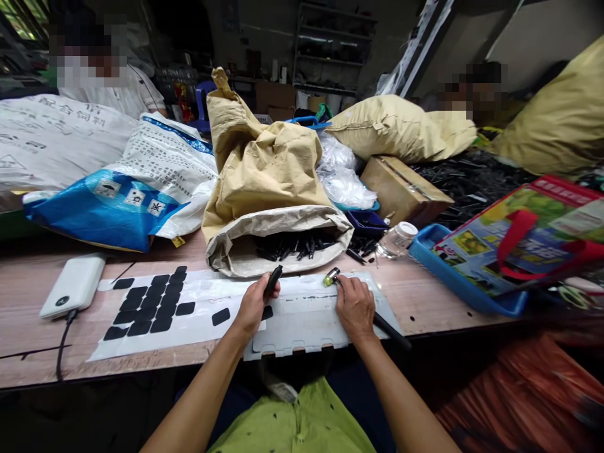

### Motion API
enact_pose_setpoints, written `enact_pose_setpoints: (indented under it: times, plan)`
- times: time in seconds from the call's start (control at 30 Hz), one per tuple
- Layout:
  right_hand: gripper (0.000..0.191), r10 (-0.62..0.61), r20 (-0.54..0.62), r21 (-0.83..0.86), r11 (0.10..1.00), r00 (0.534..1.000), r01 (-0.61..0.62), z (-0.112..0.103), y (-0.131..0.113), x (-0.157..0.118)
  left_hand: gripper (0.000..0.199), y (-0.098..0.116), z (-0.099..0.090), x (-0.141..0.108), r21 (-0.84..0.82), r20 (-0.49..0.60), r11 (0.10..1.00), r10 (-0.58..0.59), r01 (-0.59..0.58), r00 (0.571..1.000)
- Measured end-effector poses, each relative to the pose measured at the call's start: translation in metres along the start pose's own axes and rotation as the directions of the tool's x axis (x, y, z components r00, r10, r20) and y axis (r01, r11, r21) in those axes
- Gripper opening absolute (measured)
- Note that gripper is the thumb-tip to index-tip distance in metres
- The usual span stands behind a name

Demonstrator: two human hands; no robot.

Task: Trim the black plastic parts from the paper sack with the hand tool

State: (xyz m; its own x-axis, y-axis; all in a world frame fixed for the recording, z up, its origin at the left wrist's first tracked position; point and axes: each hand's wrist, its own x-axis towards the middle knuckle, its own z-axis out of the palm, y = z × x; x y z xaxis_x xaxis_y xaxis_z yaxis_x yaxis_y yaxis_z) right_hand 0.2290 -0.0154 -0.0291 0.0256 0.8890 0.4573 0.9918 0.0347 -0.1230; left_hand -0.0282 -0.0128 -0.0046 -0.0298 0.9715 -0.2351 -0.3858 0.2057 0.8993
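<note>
The left hand [252, 303] was closed around a small black piece [274, 280], near the open mouth of a sack [267, 160]. The right hand [355, 307] gripped a black-handled tool [391, 330] over the right part of a grey board [302, 327], its head toward the far left. On the left lay a white sheet [202, 324] with black patches [166, 308].

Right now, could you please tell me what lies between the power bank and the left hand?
From power bank to left hand, the head view shows some tabletop, then a white sheet with black patches.
</note>
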Motion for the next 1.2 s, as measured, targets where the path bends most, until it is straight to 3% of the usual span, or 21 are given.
enact_pose_setpoints:
  times: [0.13, 0.23, 0.33, 0.43, 0.53, 0.63, 0.77, 0.87, 0.97, 1.2]
  plan:
    - [0.025, 0.010, 0.018, 0.014, 1.000, 1.000, -0.010, 0.000, 0.000, -0.001, 0.050, 0.012, 0.011, -0.010, 0.112, 0.023, 0.952, -0.290, 0.286, 0.957]
    - [0.026, 0.017, 0.020, 0.023, 1.000, 1.000, -0.018, 0.000, -0.001, -0.001, 0.052, 0.012, 0.018, -0.014, 0.140, 0.050, 0.926, -0.360, 0.350, 0.932]
    - [0.026, 0.020, 0.015, 0.034, 0.999, 1.000, -0.021, -0.002, -0.002, -0.001, 0.057, 0.007, 0.021, -0.015, 0.228, 0.115, 0.913, -0.370, 0.338, 0.922]
    - [0.026, 0.021, 0.015, 0.037, 0.999, 1.000, -0.022, -0.004, -0.003, -0.001, 0.054, 0.001, 0.022, -0.015, 0.405, 0.173, 0.898, -0.262, 0.174, 0.949]
    - [0.027, 0.030, 0.023, 0.036, 0.999, 0.999, -0.031, -0.006, -0.004, -0.001, 0.031, -0.007, 0.023, -0.011, 0.603, 0.186, 0.788, 0.011, -0.123, 0.983]
    - [0.027, 0.040, 0.031, 0.035, 0.999, 0.999, -0.041, -0.006, -0.005, -0.002, 0.016, -0.018, 0.022, -0.006, 0.710, 0.209, 0.632, 0.230, -0.309, 0.950]
    - [0.027, 0.047, 0.039, 0.059, 0.997, 0.998, -0.049, -0.005, -0.003, -0.001, 0.017, -0.032, 0.016, -0.004, 0.712, 0.309, 0.538, 0.337, -0.451, 0.889]
    - [0.027, 0.051, 0.071, 0.120, 0.991, 0.996, -0.059, -0.009, -0.001, 0.002, 0.017, -0.036, 0.012, -0.006, 0.692, 0.351, 0.509, 0.382, -0.512, 0.855]
    - [0.030, 0.048, 0.072, 0.259, 0.964, 0.996, -0.066, -0.021, -0.005, 0.003, 0.016, -0.036, 0.012, -0.007, 0.689, 0.356, 0.501, 0.395, -0.523, 0.847]
    - [0.030, 0.011, 0.103, 0.603, 0.794, 0.995, -0.071, -0.050, -0.036, -0.013, 0.019, -0.036, 0.011, -0.008, 0.681, 0.366, 0.504, 0.395, -0.531, 0.843]
